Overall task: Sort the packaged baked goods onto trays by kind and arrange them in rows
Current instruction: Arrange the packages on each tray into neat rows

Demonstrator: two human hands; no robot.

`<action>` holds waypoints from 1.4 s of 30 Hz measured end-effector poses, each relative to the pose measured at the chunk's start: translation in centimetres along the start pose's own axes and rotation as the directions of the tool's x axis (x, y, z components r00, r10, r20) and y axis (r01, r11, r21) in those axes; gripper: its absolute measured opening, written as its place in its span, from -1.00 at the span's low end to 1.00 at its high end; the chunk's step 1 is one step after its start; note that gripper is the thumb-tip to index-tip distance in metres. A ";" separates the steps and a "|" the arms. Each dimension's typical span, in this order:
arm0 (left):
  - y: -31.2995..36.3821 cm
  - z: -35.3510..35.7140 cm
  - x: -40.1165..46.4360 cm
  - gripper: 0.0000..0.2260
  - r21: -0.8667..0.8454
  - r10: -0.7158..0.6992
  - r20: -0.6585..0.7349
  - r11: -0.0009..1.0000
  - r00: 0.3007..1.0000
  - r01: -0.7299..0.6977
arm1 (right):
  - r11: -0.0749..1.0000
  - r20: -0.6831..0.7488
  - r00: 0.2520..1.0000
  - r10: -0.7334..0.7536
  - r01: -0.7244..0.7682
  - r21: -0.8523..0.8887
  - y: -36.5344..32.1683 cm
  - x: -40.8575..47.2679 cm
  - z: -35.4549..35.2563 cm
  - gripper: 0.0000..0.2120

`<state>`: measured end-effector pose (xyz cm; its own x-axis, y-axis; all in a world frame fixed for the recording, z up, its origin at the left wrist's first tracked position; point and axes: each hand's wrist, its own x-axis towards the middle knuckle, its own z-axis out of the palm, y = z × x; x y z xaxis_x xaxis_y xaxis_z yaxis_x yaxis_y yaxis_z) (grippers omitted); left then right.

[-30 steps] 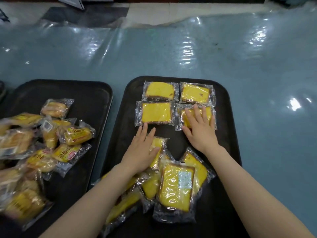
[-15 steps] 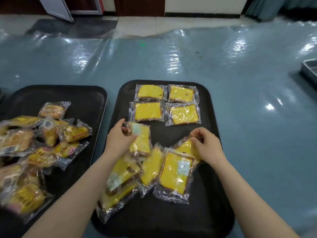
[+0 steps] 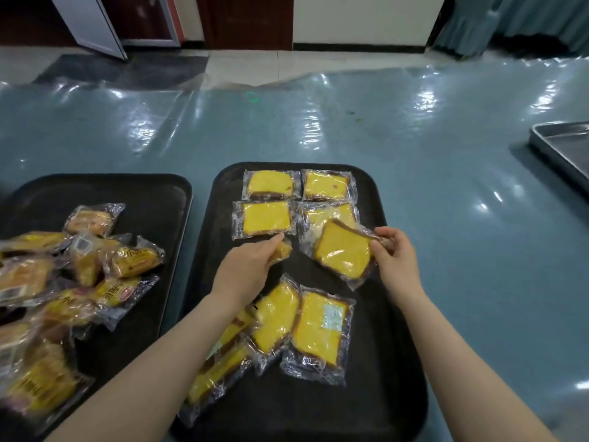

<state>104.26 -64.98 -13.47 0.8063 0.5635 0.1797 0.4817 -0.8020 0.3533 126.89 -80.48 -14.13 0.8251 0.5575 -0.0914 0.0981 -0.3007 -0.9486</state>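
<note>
A black tray (image 3: 395, 314) in the middle holds wrapped yellow cake slices. Several lie in two neat rows at its far end (image 3: 267, 216). My right hand (image 3: 395, 261) is shut on a wrapped cake slice (image 3: 344, 253), held tilted just above the tray, overlapping the right slice of the second row. My left hand (image 3: 245, 269) grips another wrapped slice (image 3: 282, 250), mostly hidden under the fingers, below the second row's left slice. A loose heap of slices (image 3: 315, 327) lies at the tray's near half, partly under my left forearm.
A second black tray (image 3: 153, 199) at the left carries a pile of wrapped bread rolls (image 3: 79, 272). A metal tray (image 3: 564, 148) pokes in at the right edge. The table is covered in shiny blue-grey plastic sheeting (image 3: 462, 202).
Both hands left the flat slices, each picked a wrapped slice from the near heap, and lifted them toward the arranged rows. The camera tilted up, showing the metal tray.
</note>
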 end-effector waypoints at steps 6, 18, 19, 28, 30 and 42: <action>0.4 4.0 -0.4 -0.45 0.112 0.040 0.473 0.988 0.880 -0.105 | 0.969 0.085 0.992 0.088 -0.066 -0.239 0.7 1.1 1.4 -0.68; -1.9 3.1 0.4 -0.32 0.164 0.005 0.461 0.982 0.887 -0.090 | 0.545 0.481 0.872 -0.093 0.449 -0.708 3.4 -2.1 3.7 -0.58; -1.6 3.1 0.1 -0.35 0.161 -0.022 0.445 0.985 0.895 -0.056 | 0.512 0.474 0.874 -0.104 0.456 -0.728 3.4 -2.3 3.7 -0.58; 2.3 3.2 -7.2 -0.41 0.217 -0.140 0.406 0.975 0.903 0.054 | 0.480 0.571 0.797 -0.195 0.585 -0.653 3.8 -8.2 2.3 -0.40; 3.0 3.6 -8.8 -0.34 0.296 -0.128 0.426 0.955 0.896 -0.005 | 0.447 0.583 0.801 -0.134 0.574 -0.686 4.6 -9.6 1.4 -0.34; 5.4 3.8 -11.6 -0.39 0.256 -0.130 0.484 0.967 0.865 0.002 | 0.523 0.036 0.999 0.036 0.012 -0.852 3.9 -15.7 -0.9 -0.14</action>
<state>98.83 -76.59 -17.10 0.8013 0.4959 -0.3346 0.5551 -0.8249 0.1068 114.77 -91.11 -16.08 0.8077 0.5736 -0.1364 0.5349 -0.8102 -0.2397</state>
